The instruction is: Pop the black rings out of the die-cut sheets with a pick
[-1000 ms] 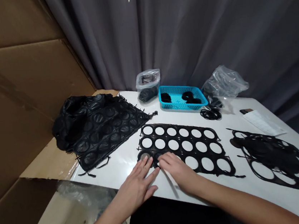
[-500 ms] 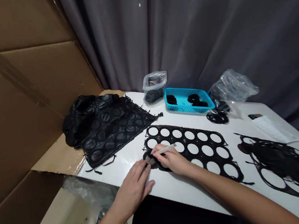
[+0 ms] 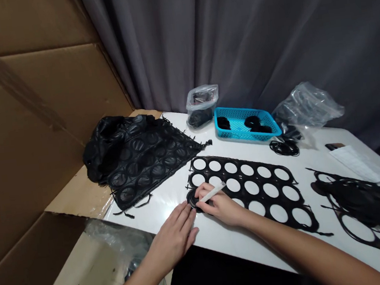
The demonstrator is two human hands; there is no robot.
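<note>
A black rubber-like sheet [image 3: 259, 180] with rows of round holes lies flat on the white table. My right hand [image 3: 223, 207] grips a slim white pen-like tool [image 3: 215, 191], its tip hidden by the fingers at the sheet's front left corner. There, the hole's black ring [image 3: 192, 199] shows beside the fingertips. My left hand [image 3: 175, 228] lies palm down with fingers stretched out, its fingertips touching the edge of that ring.
A heap of black moulded sheets [image 3: 143, 154] lies left, beside cardboard [image 3: 44, 99]. At the back are a clear container [image 3: 202, 99], a blue basket [image 3: 244, 137] holding black rings, loose black rings [image 3: 284, 148] and a plastic bag [image 3: 312, 103]. Black holed sheets [image 3: 372, 208] lie right, near paper [image 3: 359, 162].
The view has shifted, so most things sit further right. My right hand has tilted the tool more at the corner hole. The pale disc seen in that hole now looks darker. My left hand stays beside it.
</note>
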